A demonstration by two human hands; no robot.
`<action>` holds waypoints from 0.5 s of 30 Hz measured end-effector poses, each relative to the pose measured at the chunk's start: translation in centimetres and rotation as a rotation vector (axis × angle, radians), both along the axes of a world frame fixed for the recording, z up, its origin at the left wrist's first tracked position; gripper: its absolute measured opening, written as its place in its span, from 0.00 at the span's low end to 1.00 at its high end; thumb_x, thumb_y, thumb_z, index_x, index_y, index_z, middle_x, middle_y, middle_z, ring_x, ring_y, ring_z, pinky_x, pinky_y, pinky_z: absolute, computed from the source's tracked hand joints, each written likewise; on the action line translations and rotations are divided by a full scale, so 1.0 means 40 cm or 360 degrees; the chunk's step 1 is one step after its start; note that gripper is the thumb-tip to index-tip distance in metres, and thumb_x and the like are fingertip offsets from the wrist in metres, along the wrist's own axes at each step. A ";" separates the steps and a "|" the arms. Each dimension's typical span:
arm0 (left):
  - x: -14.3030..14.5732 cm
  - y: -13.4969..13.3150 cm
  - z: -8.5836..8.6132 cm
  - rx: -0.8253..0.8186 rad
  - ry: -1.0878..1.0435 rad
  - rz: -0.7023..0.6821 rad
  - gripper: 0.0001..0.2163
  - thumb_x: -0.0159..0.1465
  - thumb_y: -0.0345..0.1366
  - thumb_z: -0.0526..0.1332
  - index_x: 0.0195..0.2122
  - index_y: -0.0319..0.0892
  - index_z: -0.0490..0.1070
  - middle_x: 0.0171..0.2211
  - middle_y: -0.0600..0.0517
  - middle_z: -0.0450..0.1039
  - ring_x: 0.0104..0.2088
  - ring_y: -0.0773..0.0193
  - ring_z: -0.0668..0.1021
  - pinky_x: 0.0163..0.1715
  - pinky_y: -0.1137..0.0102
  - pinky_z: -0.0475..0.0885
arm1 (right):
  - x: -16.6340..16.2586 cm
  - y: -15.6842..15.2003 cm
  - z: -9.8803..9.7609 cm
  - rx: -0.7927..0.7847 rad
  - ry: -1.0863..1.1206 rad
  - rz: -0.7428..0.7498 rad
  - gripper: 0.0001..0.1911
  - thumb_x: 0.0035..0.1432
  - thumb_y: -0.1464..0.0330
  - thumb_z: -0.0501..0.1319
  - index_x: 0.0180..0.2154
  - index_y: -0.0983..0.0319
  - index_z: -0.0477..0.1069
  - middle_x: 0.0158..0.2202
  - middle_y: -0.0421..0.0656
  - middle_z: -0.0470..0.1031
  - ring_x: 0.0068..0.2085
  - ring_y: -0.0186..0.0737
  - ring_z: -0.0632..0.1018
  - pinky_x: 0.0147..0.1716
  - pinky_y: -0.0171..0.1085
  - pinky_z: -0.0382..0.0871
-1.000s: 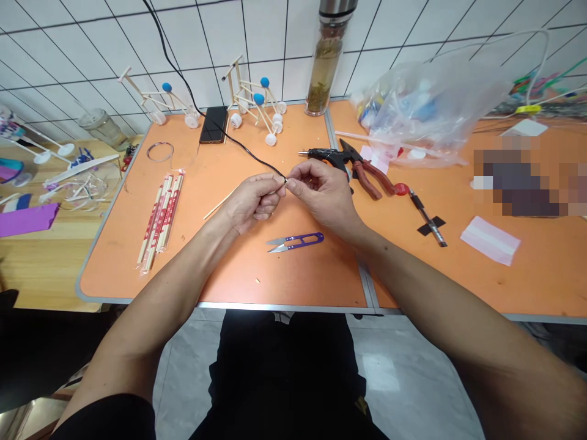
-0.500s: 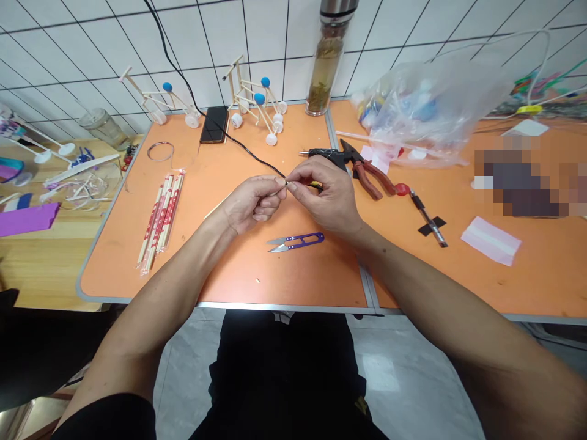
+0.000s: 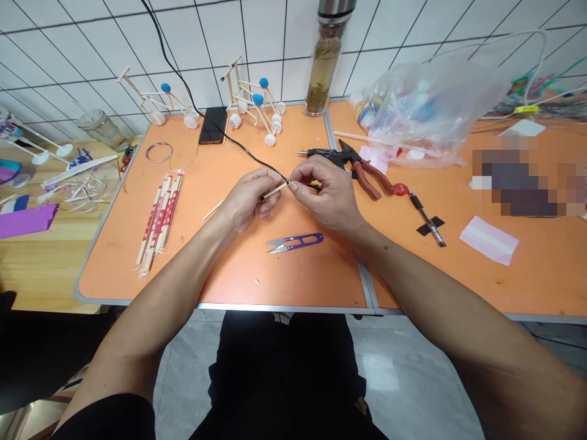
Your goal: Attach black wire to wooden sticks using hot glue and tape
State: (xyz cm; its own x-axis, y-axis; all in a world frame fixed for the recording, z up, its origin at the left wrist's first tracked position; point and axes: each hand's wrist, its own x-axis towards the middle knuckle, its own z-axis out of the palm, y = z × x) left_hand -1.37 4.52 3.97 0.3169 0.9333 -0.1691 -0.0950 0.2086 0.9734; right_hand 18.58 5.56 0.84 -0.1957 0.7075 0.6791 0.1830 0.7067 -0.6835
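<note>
A thin wooden stick (image 3: 276,191) with a dark tip spans the gap between my hands over the orange table (image 3: 238,281). My left hand (image 3: 250,198) is closed around its lower left part, fingers curled under. With thumb and forefinger, my right hand (image 3: 328,192) pinches the dark tip. What else may sit inside the right fingers is hidden. Below the hands lie small purple-handled thread snips (image 3: 296,242). Another pale stick (image 3: 213,209) shows partly behind my left wrist.
Packaged chopsticks (image 3: 159,223) lie left. Stick models with white wheels (image 3: 254,101), a phone (image 3: 213,125) and a glass bottle (image 3: 324,73) stand along the wall. Right of my hands are a glue gun (image 3: 325,156), pliers (image 3: 367,171), a pen (image 3: 427,217) and a plastic bag (image 3: 426,116). A black cable (image 3: 247,150) crosses behind.
My left thumb and fingers have shifted back from the tip, so more of the wooden stick shows between the hands. The right hand keeps its pinch in nearly the same spot.
</note>
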 end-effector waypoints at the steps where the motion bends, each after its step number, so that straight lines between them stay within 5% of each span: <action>1: 0.001 0.003 -0.008 0.0162 0.0052 0.0076 0.06 0.70 0.37 0.67 0.37 0.44 0.72 0.25 0.56 0.69 0.19 0.72 0.65 0.18 0.76 0.62 | 0.000 0.001 0.000 -0.0049 0.0029 -0.0016 0.06 0.67 0.68 0.70 0.35 0.56 0.77 0.35 0.41 0.79 0.39 0.42 0.78 0.41 0.43 0.71; 8: -0.007 0.006 -0.060 0.1470 0.0796 0.0343 0.09 0.74 0.43 0.69 0.51 0.46 0.79 0.39 0.51 0.81 0.35 0.65 0.79 0.33 0.70 0.75 | -0.001 0.018 -0.012 -0.0430 0.0237 -0.0041 0.17 0.66 0.53 0.76 0.36 0.56 0.77 0.35 0.40 0.79 0.37 0.41 0.78 0.39 0.42 0.71; 15: -0.013 -0.005 -0.075 0.1980 0.1241 0.0391 0.14 0.83 0.40 0.55 0.60 0.50 0.79 0.41 0.49 0.79 0.39 0.60 0.81 0.38 0.66 0.75 | -0.008 0.012 -0.002 -0.0549 0.0343 0.0057 0.21 0.63 0.49 0.78 0.35 0.57 0.77 0.34 0.39 0.77 0.37 0.39 0.76 0.39 0.41 0.74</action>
